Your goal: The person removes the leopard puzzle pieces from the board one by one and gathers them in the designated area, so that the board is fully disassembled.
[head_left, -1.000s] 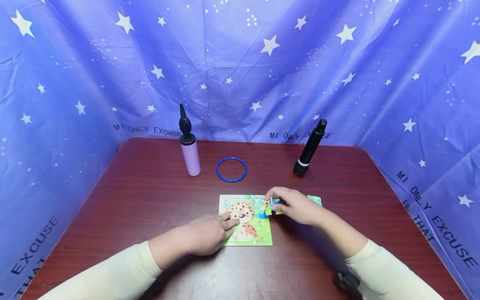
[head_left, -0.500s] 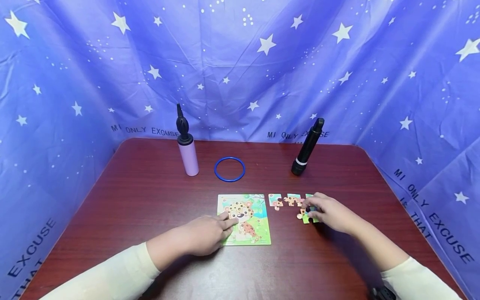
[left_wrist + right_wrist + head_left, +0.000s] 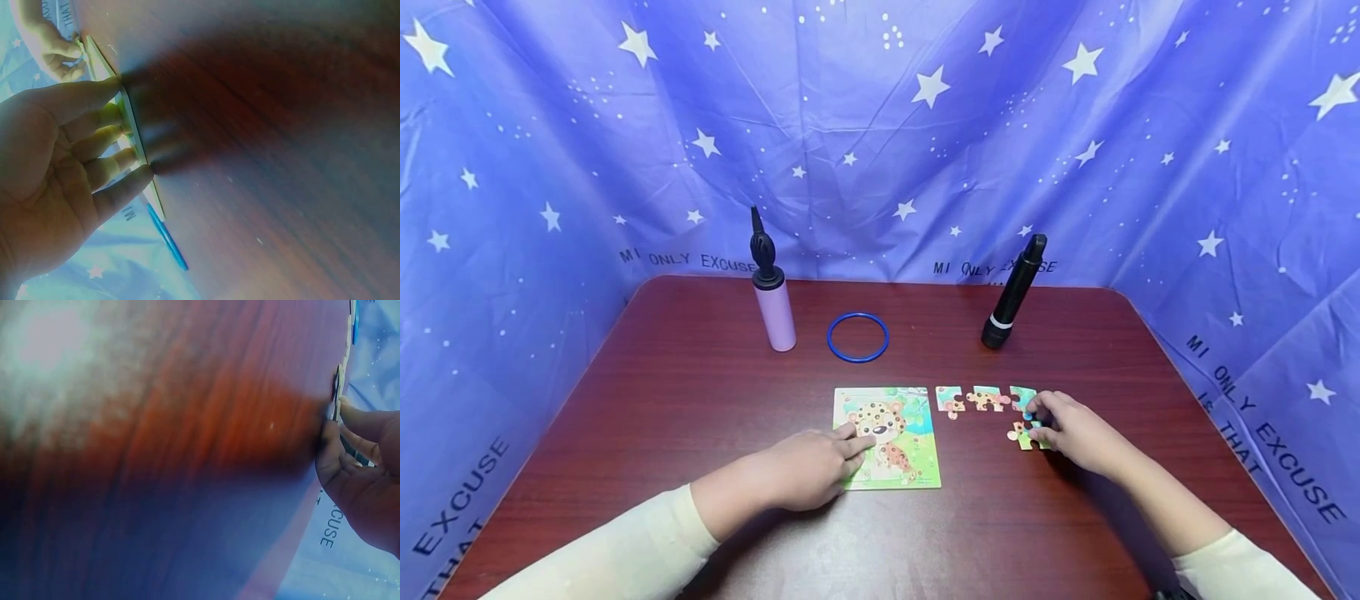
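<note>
A square jigsaw puzzle (image 3: 917,454) with a cartoon leopard lies on the table. My left hand (image 3: 808,469) rests on its left side, fingertips on the leopard picture. Seen in the left wrist view, the fingers (image 3: 119,194) are extended along the puzzle's edge. To the right, my right hand (image 3: 1078,433) pinches a green puzzle piece (image 3: 1023,437) between thumb and fingers, partly covering it. Close above that piece lies a blue-green piece (image 3: 1021,397). Two more loose pieces, one with an ear (image 3: 947,398) and one spotted (image 3: 985,398), lie between it and the puzzle.
Farther back on the dark red table (image 3: 700,375) stands a purple hand pump (image 3: 777,312) with a black top. Beside it lies a blue ring (image 3: 858,361). A black tube (image 3: 1015,296) with a white band stands back right. A starry blue cloth (image 3: 850,108) surrounds the table.
My right hand has moved right with its piece, from the puzzle's upper right to below the blue-green piece, uncovering the loose pieces. My left hand stays on the puzzle.
</note>
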The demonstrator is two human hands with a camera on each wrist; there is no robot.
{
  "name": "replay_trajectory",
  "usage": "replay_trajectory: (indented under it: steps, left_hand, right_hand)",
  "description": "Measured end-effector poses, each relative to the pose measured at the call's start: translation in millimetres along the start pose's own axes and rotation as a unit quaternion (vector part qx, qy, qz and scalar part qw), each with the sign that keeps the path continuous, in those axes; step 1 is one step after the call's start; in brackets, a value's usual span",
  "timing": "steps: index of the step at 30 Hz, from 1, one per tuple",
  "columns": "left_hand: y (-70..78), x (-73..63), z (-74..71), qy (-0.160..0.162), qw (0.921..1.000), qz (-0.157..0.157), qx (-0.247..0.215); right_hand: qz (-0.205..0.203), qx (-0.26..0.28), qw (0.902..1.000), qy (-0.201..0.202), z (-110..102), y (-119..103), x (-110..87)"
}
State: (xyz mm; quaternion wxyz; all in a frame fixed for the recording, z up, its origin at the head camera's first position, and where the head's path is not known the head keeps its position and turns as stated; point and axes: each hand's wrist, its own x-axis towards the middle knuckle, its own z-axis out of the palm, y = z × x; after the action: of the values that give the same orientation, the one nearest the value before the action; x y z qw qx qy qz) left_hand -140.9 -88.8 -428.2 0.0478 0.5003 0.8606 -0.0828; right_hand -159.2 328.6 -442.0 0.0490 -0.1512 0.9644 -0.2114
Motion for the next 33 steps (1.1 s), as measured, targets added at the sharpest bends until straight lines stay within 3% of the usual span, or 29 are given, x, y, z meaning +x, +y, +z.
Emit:
replay_trajectory:
  steps: [8, 20, 26, 33]
  left_hand:
    - [0.2, -1.4, -2.3, -0.002, 1.0000, -0.003, -0.001]
    - [1.4, -1.6, -2.6, -0.005, 0.9999, -0.007, -0.011]
    - [1.3, -2.4, -3.0, -0.012, 0.9998, -0.011, -0.013]
    - [0.4, -2.1, -1.9, -0.007, 0.9998, -0.011, -0.014]
  right_hand:
    - [0.018, -0.017, 0.9997, 0.008, 1.4, -3.3, 0.4]
    - [0.011, -0.022, 0.9993, 0.027, -7.2, -13.9, 7.5]
    - [-0.029, 0.053, 0.9980, 0.018, -2.9, -54.7, 27.3]
    - [-0.093, 0.082, 0.9904, -0.061, 32.3, -119.3, 53.1]
